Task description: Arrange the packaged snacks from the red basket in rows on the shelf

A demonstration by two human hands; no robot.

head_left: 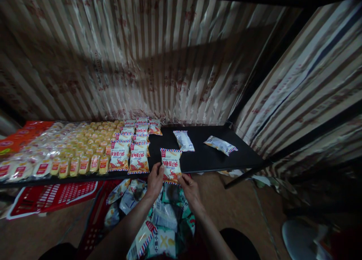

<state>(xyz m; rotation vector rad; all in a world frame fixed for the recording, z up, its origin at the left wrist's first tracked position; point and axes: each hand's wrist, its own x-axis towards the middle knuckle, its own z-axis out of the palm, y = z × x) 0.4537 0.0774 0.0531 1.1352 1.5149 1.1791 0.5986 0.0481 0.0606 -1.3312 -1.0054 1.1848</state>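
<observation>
Between my two hands is a snack bag [171, 165] with a striped top edge and red lettering, upright at the front edge of the black shelf [203, 160]. My left hand [155, 181] grips its lower left side, and my right hand [190, 188] pinches its lower right corner. Just left of it stand rows of matching snack bags [138, 158], facing me. Two more bags lie on the shelf to the right: a pale one [184, 141] showing its back, and another tilted on its side [221, 145].
Yellow packaged cakes [84, 164] and white-wrapped ones [42, 168] fill the shelf's left part, with orange packs [24, 137] beyond. Below my arms a red basket [92, 222] holds several green and white bags [164, 239]. Striped sheeting [158, 56] hangs behind; a metal frame post [254, 79] stands right.
</observation>
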